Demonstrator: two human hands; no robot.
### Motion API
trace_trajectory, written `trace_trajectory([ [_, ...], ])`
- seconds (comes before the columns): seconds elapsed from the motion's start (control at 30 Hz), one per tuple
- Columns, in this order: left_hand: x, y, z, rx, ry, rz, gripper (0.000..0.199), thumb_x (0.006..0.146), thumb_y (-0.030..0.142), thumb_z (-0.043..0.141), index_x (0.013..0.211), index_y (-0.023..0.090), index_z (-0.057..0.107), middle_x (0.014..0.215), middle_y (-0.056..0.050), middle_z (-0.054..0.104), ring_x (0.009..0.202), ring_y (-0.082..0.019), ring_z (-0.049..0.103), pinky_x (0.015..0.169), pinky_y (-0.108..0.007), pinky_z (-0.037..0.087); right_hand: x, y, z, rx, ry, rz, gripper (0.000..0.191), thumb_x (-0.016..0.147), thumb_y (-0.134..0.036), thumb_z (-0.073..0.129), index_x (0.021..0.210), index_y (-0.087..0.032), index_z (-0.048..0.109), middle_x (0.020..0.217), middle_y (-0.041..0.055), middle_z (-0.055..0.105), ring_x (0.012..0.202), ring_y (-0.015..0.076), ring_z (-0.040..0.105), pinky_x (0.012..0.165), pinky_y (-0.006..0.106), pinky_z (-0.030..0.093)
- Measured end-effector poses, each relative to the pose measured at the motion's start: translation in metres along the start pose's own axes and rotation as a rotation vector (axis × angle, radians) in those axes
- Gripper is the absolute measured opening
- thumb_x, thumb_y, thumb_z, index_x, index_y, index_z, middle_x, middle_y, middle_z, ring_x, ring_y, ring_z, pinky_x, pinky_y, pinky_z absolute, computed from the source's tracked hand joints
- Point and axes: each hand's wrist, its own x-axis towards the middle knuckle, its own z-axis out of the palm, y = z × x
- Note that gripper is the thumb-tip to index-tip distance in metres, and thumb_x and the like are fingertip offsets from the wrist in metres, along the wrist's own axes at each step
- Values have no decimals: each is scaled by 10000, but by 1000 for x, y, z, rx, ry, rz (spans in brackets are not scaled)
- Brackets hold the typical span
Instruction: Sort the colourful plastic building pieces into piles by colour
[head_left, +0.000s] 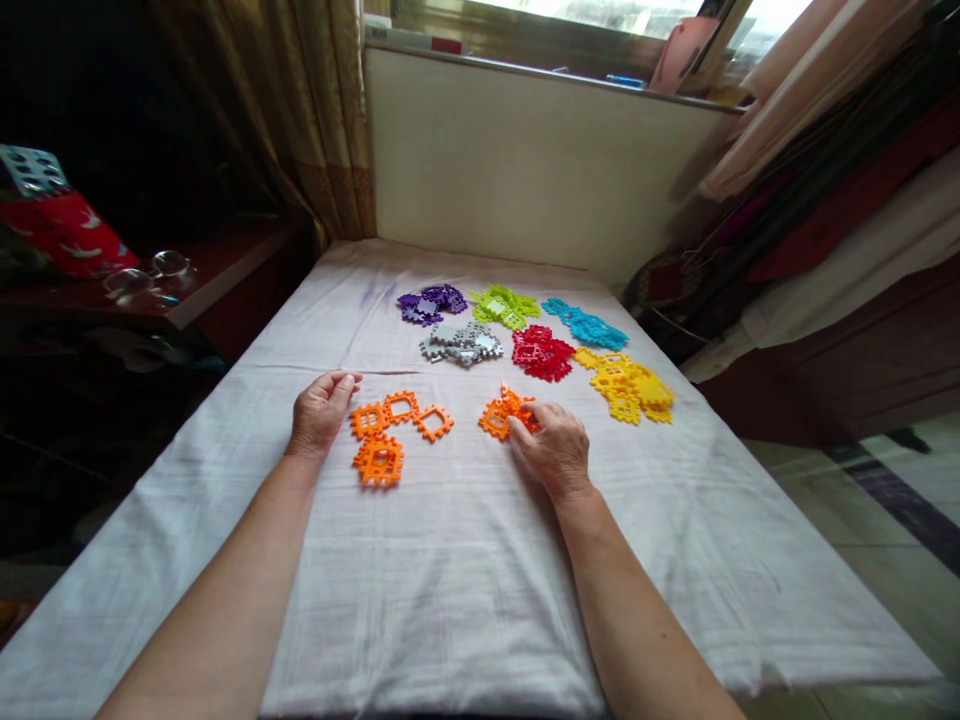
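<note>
My right hand [556, 445] has its thumb and fingers closed on an orange interlocking building piece at the edge of a small orange pile [496, 418]. The fingers partly hide that piece. My left hand [322, 412] is closed, thumb pressed to the fingers, just left of the other orange pieces; whatever it holds, if anything, is hidden. Those pieces include a windowed square [367, 421], an open frame [402, 405], and another open frame [435, 424] at the right. Nearer to me lies a stack of orange squares [379, 462].
Beyond my hands lie piles of purple [431, 304], grey [461, 344], lime green [504, 305], red [541, 353], blue [585, 324] and yellow pieces [630, 385]. A wrinkled white cloth [450, 600] covers the table. Glasses [150, 278] rest on a side desk at left.
</note>
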Motion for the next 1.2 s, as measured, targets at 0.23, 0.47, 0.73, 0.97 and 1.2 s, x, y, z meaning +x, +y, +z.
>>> trace_trajectory([
  [0.23, 0, 1, 0, 13, -12, 5, 271, 749, 421, 622, 856, 194, 727, 839, -43, 742, 798, -164, 688, 764, -285, 550, -4, -13, 0, 79, 38, -110, 128, 906, -288, 606, 905, -226, 718, 835, 42, 694, 802, 202, 597, 779, 323, 404],
  [0.47, 0, 1, 0, 18, -11, 2, 278, 752, 421, 622, 863, 190, 728, 854, -44, 747, 808, -160, 692, 770, -276, 551, -13, -62, 5, 174, -237, -333, 271, 895, -296, 625, 1147, -223, 697, 1138, 87, 688, 1042, 239, 586, 925, 360, 445],
  [0.73, 1, -1, 0, 20, -19, 11, 288, 750, 429, 622, 869, 189, 727, 869, -49, 751, 817, -170, 696, 771, -287, 554, -14, -85, 11, 127, -325, -326, 146, 929, -305, 599, 946, -222, 718, 1240, 102, 654, 1116, 251, 556, 958, 389, 441],
  [0.97, 1, -3, 0, 35, -18, 14, 301, 752, 443, 618, 875, 192, 731, 857, -49, 748, 823, -172, 694, 783, -293, 549, -14, -69, 10, 172, -152, -339, 136, 934, -328, 605, 937, -227, 695, 1260, 89, 659, 1144, 244, 552, 983, 387, 417],
  [1.2, 1, -3, -2, 54, -28, 31, 317, 752, 471, 621, 877, 202, 734, 858, -49, 750, 816, -180, 693, 773, -303, 550, 3, -7, 1, 50, 104, -31, 221, 952, -346, 538, 862, -222, 696, 1196, 116, 674, 1053, 272, 574, 879, 422, 428],
])
